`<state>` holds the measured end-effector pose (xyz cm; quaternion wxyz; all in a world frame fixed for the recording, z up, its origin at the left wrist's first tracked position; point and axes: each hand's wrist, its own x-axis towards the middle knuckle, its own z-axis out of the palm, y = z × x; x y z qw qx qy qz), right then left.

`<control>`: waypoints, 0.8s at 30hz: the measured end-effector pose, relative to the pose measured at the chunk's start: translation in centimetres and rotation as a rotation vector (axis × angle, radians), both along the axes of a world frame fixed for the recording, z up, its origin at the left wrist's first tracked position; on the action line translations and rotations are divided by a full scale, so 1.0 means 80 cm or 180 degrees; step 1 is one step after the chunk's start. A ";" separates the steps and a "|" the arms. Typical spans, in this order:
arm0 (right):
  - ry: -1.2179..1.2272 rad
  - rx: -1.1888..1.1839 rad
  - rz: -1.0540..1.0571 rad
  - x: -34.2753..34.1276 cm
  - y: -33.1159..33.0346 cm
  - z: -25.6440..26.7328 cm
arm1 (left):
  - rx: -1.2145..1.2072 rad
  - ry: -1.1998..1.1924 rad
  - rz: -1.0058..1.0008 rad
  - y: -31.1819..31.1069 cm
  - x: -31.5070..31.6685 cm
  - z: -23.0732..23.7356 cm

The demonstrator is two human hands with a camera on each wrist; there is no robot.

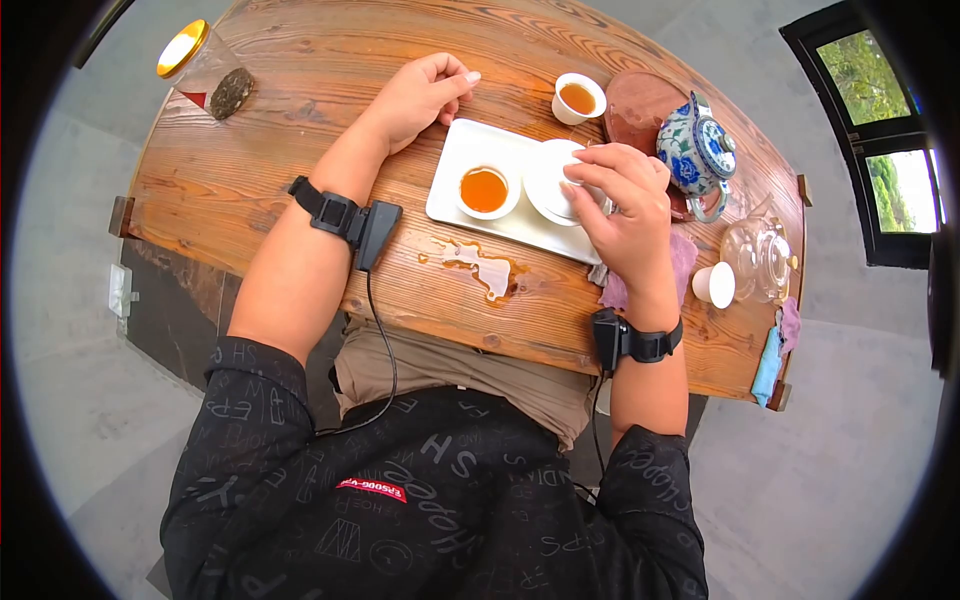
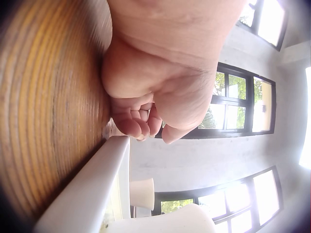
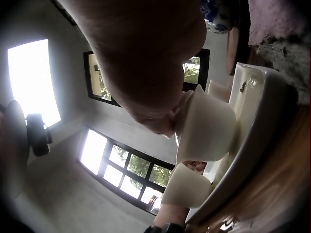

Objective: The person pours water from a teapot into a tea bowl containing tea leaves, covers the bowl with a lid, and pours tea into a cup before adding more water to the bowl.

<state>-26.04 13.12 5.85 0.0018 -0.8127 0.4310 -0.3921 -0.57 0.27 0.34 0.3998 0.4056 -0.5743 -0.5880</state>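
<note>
We judge the step in hand to be the handling of the lid (image 1: pixel 556 163) of the white gaiwan (image 3: pixel 209 128), within what looks like a round of tea serving; from this moment alone we cannot tell whether the lid is being set down or is about to come up. The gaiwan stands upright on the white rectangular tray (image 1: pixel 500 143), just right of a small white teacup (image 1: pixel 484 190) filled with amber tea. Our right hand (image 1: pixel 628 205) reaches over it from the right, thumb and fingertips pinching the lid near its top, which appears to sit in the bowl's mouth. Our left hand (image 1: pixel 420 100) grasps nothing that we can see: its fingers hang loosely curled and it rests on the wooden table (image 1: pixel 330 90) just beside the tray's corner. A second teacup (image 1: pixel 578 98), also holding tea, stands off the tray beyond its far edge, near the blue-and-white teapot (image 1: pixel 690 150). A liquid spill (image 1: pixel 485 270) lies on the near side of the tray. The next move, we think, calls for a light, level pinch, centred over the bowl, with the fingers clear of the rim; a sideways slip could rattle the lid or nudge the full teacup.
</note>
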 end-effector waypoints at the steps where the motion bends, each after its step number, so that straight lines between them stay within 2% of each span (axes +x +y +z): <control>1: 0.0000 0.0000 0.0000 0.000 0.000 0.000 | -0.0021 0.0036 -0.0006 -0.001 0.000 -0.001; 15: 0.0367 -0.0061 0.0018 0.000 0.002 0.014 | 0.0049 0.0001 -0.0004 0.001 -0.001 0.001; 24: 0.0131 -0.0101 -0.0031 0.000 0.004 0.014 | 0.0029 -0.0017 0.0012 0.000 0.000 0.000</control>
